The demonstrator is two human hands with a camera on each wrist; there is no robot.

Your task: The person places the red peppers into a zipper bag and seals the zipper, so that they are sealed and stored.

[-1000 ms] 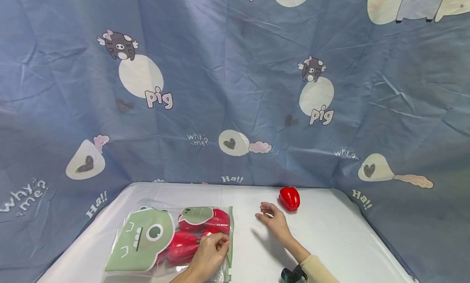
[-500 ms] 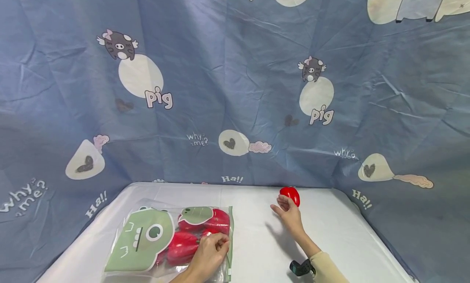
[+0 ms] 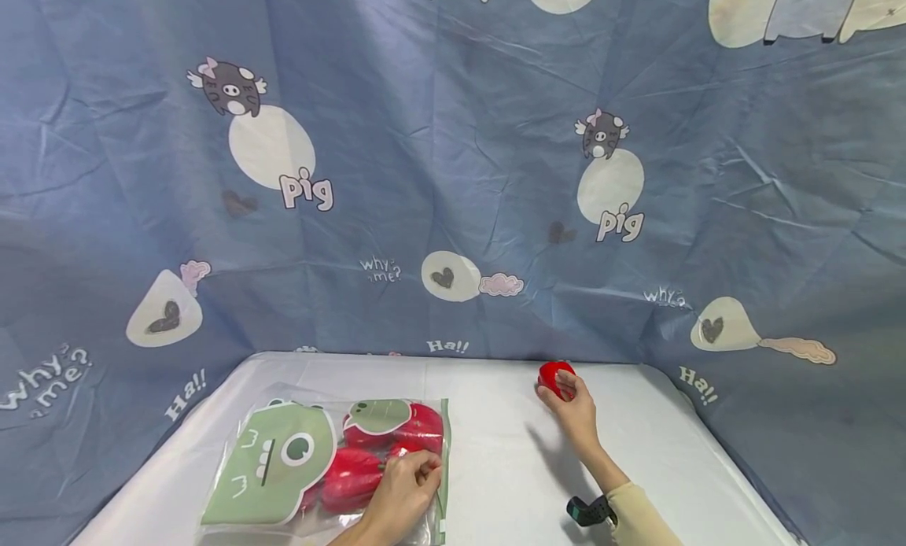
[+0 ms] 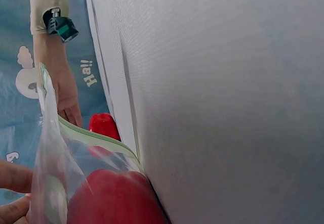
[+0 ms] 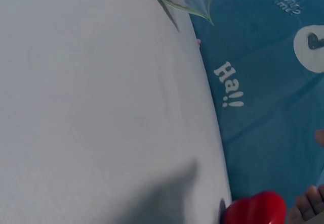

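Observation:
My left hand (image 3: 405, 487) pinches the upper layer of a clear zip bag (image 3: 297, 459) near its green-edged mouth and holds it raised. Several red bell peppers (image 3: 351, 479) lie inside the bag, partly covered by its printed green monster. In the left wrist view, fingers (image 4: 15, 177) meet the lifted plastic, and the mouth gapes. Toward the far side of the table, my right hand (image 3: 576, 412) hovers at a loose red bell pepper (image 3: 552, 377), thumb and fingers spread. The right wrist view shows fingertips (image 5: 309, 204) beside that pepper (image 5: 255, 209), seemingly just apart from it.
A white cloth covers the table (image 3: 488, 467). Behind its far edge hangs a blue curtain (image 3: 453, 176) with pig prints. A dark wrist device (image 3: 587, 512) sits at the right sleeve.
My right hand has moved right and away from me, reaching the loose bell pepper. The left hand and the bag have stayed in place.

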